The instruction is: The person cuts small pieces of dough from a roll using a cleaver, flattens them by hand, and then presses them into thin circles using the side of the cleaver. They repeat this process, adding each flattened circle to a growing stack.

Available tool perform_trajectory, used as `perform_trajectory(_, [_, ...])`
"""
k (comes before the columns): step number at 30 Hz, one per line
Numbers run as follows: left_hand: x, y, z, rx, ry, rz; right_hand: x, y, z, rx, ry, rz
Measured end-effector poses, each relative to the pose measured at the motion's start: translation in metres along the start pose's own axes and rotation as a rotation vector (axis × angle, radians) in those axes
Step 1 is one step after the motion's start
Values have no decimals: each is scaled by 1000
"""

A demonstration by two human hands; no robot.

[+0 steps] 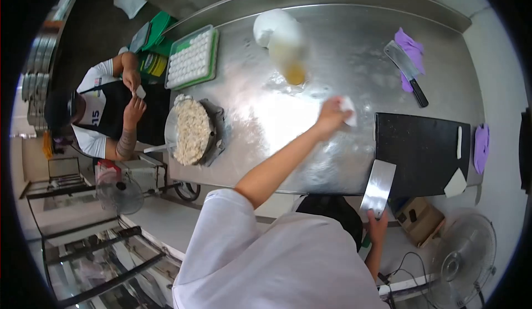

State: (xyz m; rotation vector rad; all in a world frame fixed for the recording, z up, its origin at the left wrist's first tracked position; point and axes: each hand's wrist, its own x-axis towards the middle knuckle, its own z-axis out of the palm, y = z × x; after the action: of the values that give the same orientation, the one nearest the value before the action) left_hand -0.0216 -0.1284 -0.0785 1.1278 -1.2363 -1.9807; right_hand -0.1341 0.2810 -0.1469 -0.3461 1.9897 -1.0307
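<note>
My left hand (332, 116) is closed on a small, flat white dough piece (348, 111), reaching over the metal table; it is slightly blurred. At the table's near edge, my right hand (378, 225) grips a broad-bladed cleaver (380, 182), its handle hidden in my fingers. The blade overlaps the near left corner of a black cutting board (424, 148). On the board's right side lie a thin white dough strip (459, 142) and a flat white dough piece (455, 183).
A second cleaver (403, 60) rests on a purple cloth (410, 44). Farther back sit a white lump (271, 23) and something blurred and yellowish (294, 74). At left are a bowl of filling (191, 131), a tray of white rounded pieces (191, 58) and a co-worker (105, 104) handling a white piece.
</note>
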Motion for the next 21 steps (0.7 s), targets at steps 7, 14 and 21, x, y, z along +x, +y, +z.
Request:
perform_trajectory(7, [-30, 188, -266, 134, 577, 320, 25, -66, 4, -1, -34, -62])
perform_trajectory(14, [-49, 140, -447, 27, 1176, 14, 29, -65, 16, 220, 93, -33])
perform_trajectory(21, [-25, -29, -283, 474, 1087, 385, 102, -57, 2, -156, 426, -156])
